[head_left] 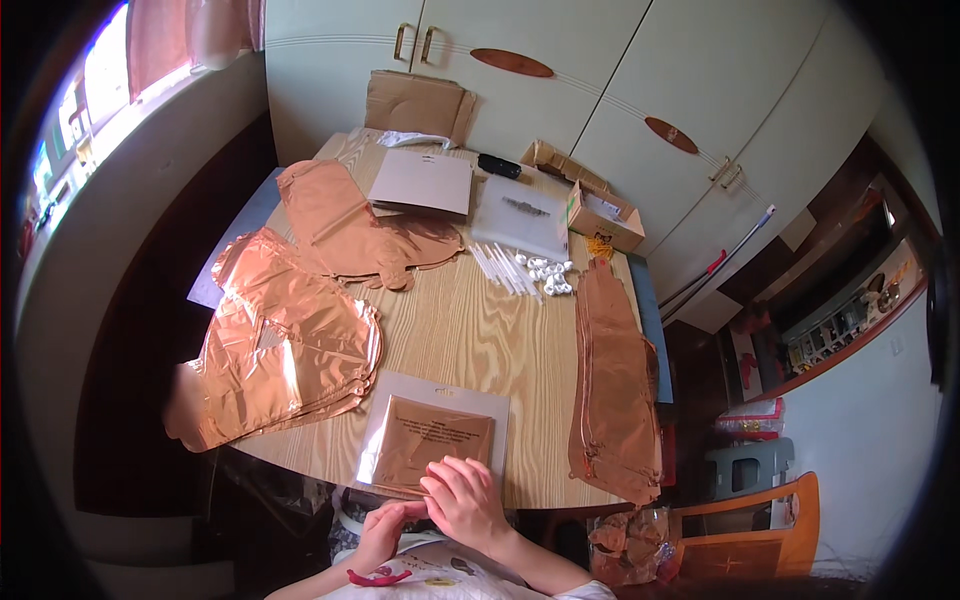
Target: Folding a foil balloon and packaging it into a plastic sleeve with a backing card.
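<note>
A flat see-through plastic bag (500, 420) lies at the table's near edge. Inside are a white hang card and a folded copper foil balloon (432, 440) with dark print on it. My right hand (468, 505) is over the bag's lower edge, its fingers bent and close together. Just left of it, my left hand (385, 530) has its fingers closed by the same edge, tips meeting the right thumb area. What lies between the left fingertips is too small to make out.
Copper foil balloons (290, 345) are stacked on the left, with more foil (615, 390) along the right edge. Farther back are white tubes (505, 270), small white pieces (545, 272), a white card stack (420, 180), a see-through bag pile (520, 215) and a carton (610, 215). A wooden chair (810, 520) stands right.
</note>
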Available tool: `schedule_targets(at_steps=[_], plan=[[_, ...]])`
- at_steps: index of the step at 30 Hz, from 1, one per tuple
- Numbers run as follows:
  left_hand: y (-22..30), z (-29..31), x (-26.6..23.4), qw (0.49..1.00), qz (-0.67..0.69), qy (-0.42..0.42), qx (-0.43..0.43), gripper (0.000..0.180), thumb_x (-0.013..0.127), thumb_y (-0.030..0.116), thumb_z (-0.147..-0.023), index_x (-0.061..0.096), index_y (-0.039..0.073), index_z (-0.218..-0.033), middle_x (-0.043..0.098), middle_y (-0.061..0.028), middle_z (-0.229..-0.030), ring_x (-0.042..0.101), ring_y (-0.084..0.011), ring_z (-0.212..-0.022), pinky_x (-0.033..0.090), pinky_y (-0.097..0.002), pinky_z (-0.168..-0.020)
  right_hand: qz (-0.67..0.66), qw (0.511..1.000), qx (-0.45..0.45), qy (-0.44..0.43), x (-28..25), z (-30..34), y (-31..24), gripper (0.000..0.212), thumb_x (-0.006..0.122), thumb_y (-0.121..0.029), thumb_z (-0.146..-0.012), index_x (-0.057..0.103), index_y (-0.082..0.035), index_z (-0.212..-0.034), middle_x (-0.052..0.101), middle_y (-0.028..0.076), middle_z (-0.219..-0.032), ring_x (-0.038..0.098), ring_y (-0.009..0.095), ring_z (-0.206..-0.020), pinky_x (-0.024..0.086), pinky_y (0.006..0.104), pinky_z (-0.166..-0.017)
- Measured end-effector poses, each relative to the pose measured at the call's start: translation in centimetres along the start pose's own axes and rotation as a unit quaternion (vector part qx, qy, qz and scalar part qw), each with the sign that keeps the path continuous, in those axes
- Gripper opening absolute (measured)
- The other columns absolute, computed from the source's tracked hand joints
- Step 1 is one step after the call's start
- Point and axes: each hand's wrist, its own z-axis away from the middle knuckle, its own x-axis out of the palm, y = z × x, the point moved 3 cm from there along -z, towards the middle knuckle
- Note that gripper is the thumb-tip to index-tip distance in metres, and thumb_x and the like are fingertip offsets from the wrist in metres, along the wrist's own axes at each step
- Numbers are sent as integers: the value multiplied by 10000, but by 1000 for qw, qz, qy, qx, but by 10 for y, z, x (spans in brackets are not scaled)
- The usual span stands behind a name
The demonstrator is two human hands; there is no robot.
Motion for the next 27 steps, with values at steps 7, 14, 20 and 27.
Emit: schedule_targets(at_steps=[7, 14, 20, 27], plan=[[45, 7, 14, 972, -208, 18, -103, 284, 600, 143, -948, 634, -7, -1187, 697, -132, -1068, 683, -204, -933, 538, -308, -801, 18, 998, 42, -50, -5, 3, 23, 575, 756, -415, -781, 589, -127, -1250, 547, 78, -1327, 475, 311, -1276, 348, 526, -1073], [138, -24, 53, 497, -803, -87, 316, 368, 775, 248, -731, 668, 107, -1054, 649, -65, -1088, 637, -266, -1037, 527, -367, -800, 36, 998, -23, -45, -10, 9, 38, 415, 732, -338, -826, 657, -118, -1169, 615, 65, -1240, 547, 284, -1212, 432, 475, -1028], [132, -53, 35, 444, -819, -155, 329, 385, 714, 236, -767, 643, 99, -1120, 618, -82, -1192, 577, -284, -1198, 520, -380, -909, 40, 995, -83, -29, -14, 6, 44, 311, 696, -248, -849, 672, -115, -1129, 667, 53, -1159, 617, 252, -1128, 496, 421, -973], [130, -66, 42, 313, -841, -174, 406, 367, 643, 191, -765, 656, 59, -1106, 638, -99, -1159, 618, -280, -1151, 577, -334, -809, 107, 985, -130, -34, -24, -5, 52, 268, 593, -142, -869, 677, -86, -1117, 686, 53, -1144, 656, 216, -1077, 550, 364, -905]])
